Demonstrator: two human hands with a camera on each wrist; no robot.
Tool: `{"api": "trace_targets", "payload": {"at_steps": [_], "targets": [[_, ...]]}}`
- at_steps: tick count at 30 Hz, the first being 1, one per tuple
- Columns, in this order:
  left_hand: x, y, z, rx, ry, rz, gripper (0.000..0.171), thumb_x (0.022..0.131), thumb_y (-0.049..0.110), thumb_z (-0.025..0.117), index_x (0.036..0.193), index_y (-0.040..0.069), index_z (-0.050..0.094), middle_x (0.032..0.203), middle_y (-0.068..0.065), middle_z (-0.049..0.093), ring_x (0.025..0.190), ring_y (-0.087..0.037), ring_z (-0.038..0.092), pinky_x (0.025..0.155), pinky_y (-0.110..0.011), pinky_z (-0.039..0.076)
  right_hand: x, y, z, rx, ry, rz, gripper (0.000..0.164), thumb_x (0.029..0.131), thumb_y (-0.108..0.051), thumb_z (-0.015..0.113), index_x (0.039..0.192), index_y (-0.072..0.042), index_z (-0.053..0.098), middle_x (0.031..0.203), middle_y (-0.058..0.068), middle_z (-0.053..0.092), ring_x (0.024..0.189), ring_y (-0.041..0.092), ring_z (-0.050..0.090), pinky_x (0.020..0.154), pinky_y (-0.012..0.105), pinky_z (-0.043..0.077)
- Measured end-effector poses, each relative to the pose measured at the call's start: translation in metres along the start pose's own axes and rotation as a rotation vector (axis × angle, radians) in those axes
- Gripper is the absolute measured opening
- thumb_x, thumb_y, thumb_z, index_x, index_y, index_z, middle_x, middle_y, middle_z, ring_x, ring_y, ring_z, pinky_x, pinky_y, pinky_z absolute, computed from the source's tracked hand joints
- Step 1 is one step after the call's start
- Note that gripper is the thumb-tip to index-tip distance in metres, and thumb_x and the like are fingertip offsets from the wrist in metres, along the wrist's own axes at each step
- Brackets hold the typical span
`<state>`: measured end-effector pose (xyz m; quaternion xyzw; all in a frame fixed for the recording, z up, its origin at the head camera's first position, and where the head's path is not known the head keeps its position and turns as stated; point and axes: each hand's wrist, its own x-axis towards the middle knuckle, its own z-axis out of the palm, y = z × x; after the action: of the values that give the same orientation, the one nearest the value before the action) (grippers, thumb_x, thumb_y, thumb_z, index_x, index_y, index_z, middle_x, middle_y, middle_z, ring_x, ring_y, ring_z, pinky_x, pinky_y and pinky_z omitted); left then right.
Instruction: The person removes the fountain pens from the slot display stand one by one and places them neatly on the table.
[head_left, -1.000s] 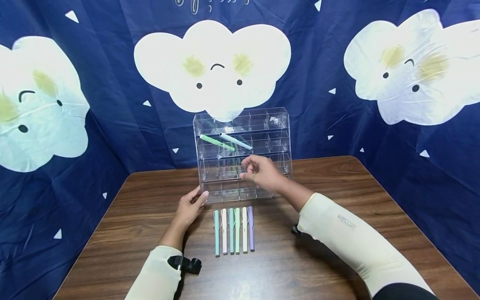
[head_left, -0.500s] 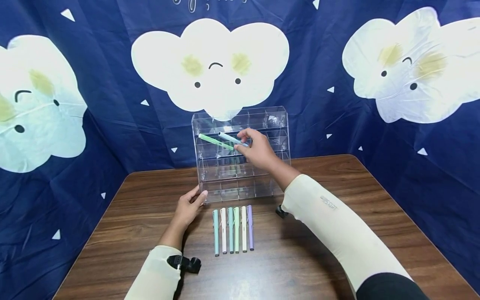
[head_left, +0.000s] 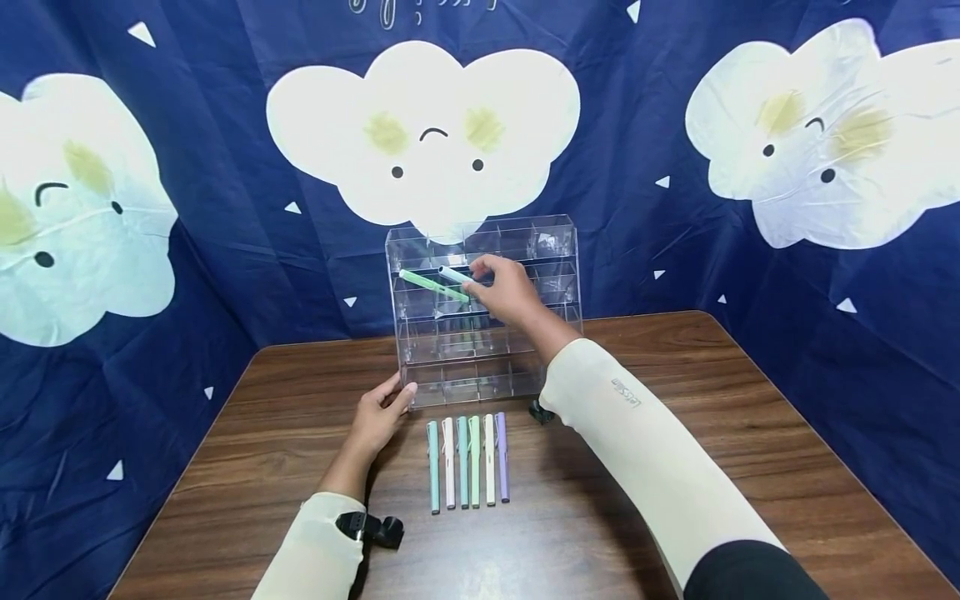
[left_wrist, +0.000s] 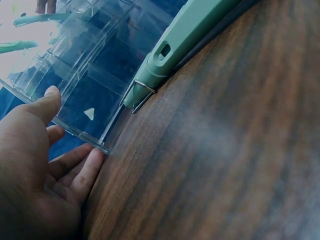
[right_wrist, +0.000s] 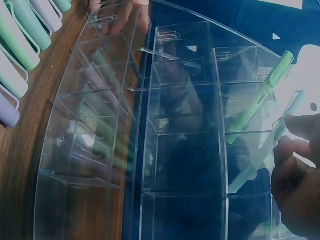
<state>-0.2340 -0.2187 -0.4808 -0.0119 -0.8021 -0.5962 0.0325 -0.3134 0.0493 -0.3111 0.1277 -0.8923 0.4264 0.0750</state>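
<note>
A clear tiered rack (head_left: 461,390) with small compartments stands upright on the table. Its lower left corner is between the thumb and fingers of my left hand (head_left: 378,417), which holds it. My right hand (head_left: 510,293) is at the second tier from the top, its thumb and fingers pinching a light blue pen (head_left: 454,275) that leans slantwise there. Beside that one, a light green pen (head_left: 426,283) also lies tilted in the same tier. In the right wrist view, the fingers sit near the upper part of the light blue pen (right_wrist: 260,154).
Several capped pens (head_left: 475,462) in teal, pale pink, green, cream and purple lie side by side on the wooden table (head_left: 285,450), in front of the rack. A blue curtain (head_left: 630,250) with white clouds hangs close behind.
My right hand has risen from the rack's middle tiers to the light blue pen and taken hold of it. The left hand stays at the rack's corner.
</note>
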Motion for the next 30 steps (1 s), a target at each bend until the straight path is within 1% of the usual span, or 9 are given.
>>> {"api": "trace_targets", "payload": {"at_steps": [4, 9, 13, 16, 18, 21, 23, 26, 30], "targets": [[0.0, 0.001, 0.001, -0.002, -0.005, 0.004, 0.058, 0.11, 0.03, 0.07, 0.162, 0.01, 0.053, 0.151, -0.025, 0.066, 0.101, 0.002, 0.065, 0.087, -0.012, 0.06, 0.003, 0.004, 0.002, 0.035, -0.026, 0.023, 0.039, 0.107, -0.031, 0.075, 0.14, -0.014, 0.068, 0.146, 0.007, 0.065, 0.079, 0.031, 0.074, 0.069, 0.038, 0.065], [0.001, 0.001, 0.001, 0.006, -0.003, 0.003, 0.058, 0.11, 0.03, 0.07, 0.162, 0.011, 0.053, 0.148, -0.026, 0.068, 0.1, 0.002, 0.065, 0.087, -0.012, 0.059, 0.006, 0.008, 0.005, 0.025, -0.028, 0.034, 0.04, 0.107, -0.033, 0.074, 0.143, -0.016, 0.068, 0.15, 0.007, 0.066, 0.065, 0.021, 0.068, 0.064, 0.036, 0.064], [0.001, 0.0, 0.001, 0.004, 0.001, -0.003, 0.058, 0.11, 0.029, 0.07, 0.162, 0.011, 0.053, 0.147, -0.027, 0.068, 0.1, 0.003, 0.064, 0.086, -0.012, 0.059, 0.008, 0.007, 0.007, 0.022, -0.046, 0.034, 0.041, 0.108, -0.033, 0.072, 0.146, -0.019, 0.068, 0.152, 0.009, 0.066, 0.073, 0.028, 0.073, 0.063, 0.036, 0.064], [0.0, 0.0, 0.0, 0.009, 0.004, -0.003, 0.058, 0.11, 0.029, 0.07, 0.162, 0.011, 0.053, 0.148, -0.026, 0.067, 0.101, 0.003, 0.064, 0.086, -0.012, 0.059, 0.009, 0.006, 0.01, 0.029, -0.047, 0.032, 0.038, 0.108, -0.032, 0.071, 0.144, -0.019, 0.07, 0.151, 0.01, 0.066, 0.079, 0.031, 0.075, 0.061, 0.034, 0.064], [-0.001, 0.0, 0.0, 0.017, 0.001, -0.004, 0.059, 0.11, 0.031, 0.07, 0.162, 0.011, 0.053, 0.149, -0.026, 0.067, 0.101, 0.003, 0.064, 0.086, -0.013, 0.06, 0.009, 0.006, 0.011, 0.034, -0.04, 0.034, 0.034, 0.108, -0.031, 0.072, 0.141, -0.02, 0.072, 0.148, 0.01, 0.067, 0.074, 0.028, 0.073, 0.059, 0.032, 0.062], [-0.001, -0.001, 0.0, 0.02, -0.006, -0.005, 0.06, 0.11, 0.033, 0.07, 0.162, 0.01, 0.052, 0.149, -0.027, 0.066, 0.1, 0.002, 0.064, 0.086, -0.014, 0.06, 0.009, 0.005, 0.012, 0.033, -0.032, 0.036, 0.029, 0.108, -0.03, 0.072, 0.135, -0.02, 0.075, 0.144, 0.009, 0.067, 0.063, 0.02, 0.065, 0.055, 0.03, 0.058], [-0.001, -0.001, 0.0, 0.015, -0.009, -0.005, 0.06, 0.109, 0.033, 0.07, 0.162, 0.01, 0.052, 0.149, -0.027, 0.066, 0.101, 0.001, 0.064, 0.086, -0.013, 0.06, 0.009, 0.005, 0.012, 0.032, -0.03, 0.034, 0.027, 0.108, -0.029, 0.071, 0.133, -0.02, 0.076, 0.141, 0.008, 0.068, 0.06, 0.016, 0.059, 0.055, 0.031, 0.055], [-0.001, -0.001, 0.0, 0.009, -0.006, -0.003, 0.06, 0.11, 0.032, 0.07, 0.162, 0.01, 0.052, 0.151, -0.025, 0.066, 0.103, 0.0, 0.064, 0.086, -0.013, 0.059, 0.008, 0.005, 0.012, 0.019, -0.023, 0.009, 0.025, 0.11, -0.029, 0.07, 0.131, -0.019, 0.076, 0.133, 0.007, 0.071, 0.068, 0.017, 0.056, 0.063, 0.033, 0.052], [0.0, -0.003, 0.0, 0.015, 0.003, -0.001, 0.059, 0.11, 0.03, 0.07, 0.163, 0.01, 0.052, 0.153, -0.024, 0.065, 0.105, 0.0, 0.064, 0.085, -0.011, 0.058, 0.009, 0.004, 0.012, -0.015, 0.01, -0.024, 0.022, 0.111, -0.028, 0.067, 0.127, -0.016, 0.077, 0.12, 0.007, 0.076, 0.086, 0.022, 0.057, 0.078, 0.038, 0.048]]}}
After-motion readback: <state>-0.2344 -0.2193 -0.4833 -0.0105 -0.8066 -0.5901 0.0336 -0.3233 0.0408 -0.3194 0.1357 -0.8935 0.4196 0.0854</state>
